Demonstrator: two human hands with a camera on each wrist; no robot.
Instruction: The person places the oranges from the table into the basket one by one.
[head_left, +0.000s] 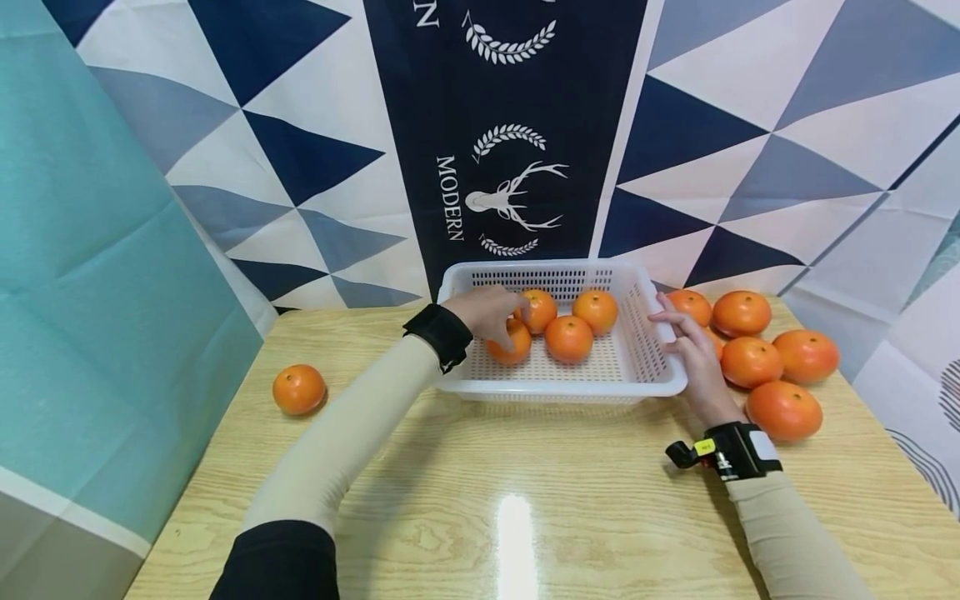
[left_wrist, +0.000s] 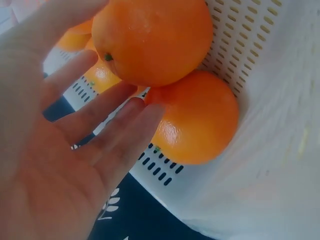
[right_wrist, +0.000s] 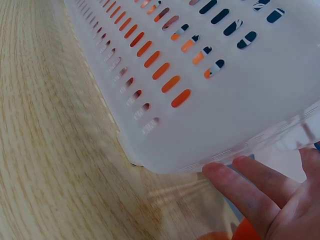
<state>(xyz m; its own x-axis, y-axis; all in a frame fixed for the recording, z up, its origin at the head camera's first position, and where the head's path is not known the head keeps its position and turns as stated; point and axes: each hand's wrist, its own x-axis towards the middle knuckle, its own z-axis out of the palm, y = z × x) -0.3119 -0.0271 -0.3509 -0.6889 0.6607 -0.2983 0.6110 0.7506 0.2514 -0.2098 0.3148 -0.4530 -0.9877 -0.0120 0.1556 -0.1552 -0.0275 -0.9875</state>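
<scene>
While four oranges [head_left: 568, 339] are sitting in the basket [head_left: 555, 388], seven are waiting outside

We're judging the loading as under halfway: four in, seven left. We're counting eleven oranges in all: four inside, six bunching just beside the basket's right end, some partly hidden, and a lone orange [head_left: 299, 389] lying well apart on the table's [head_left: 420, 500] left side. We're also logging one basket, one table, two hands, two wrist straps [head_left: 438, 333].

Left hand [head_left: 489, 312] is reaching into the basket's left end, its fingers spreading loosely and touching oranges, not clenching any; we're not able to tell whether it's placing or picking. Right hand [head_left: 697, 367] is resting nearly straight fingers against the basket's right rim, grasping no orange; we're guessing it's steadying the basket.
</scene>
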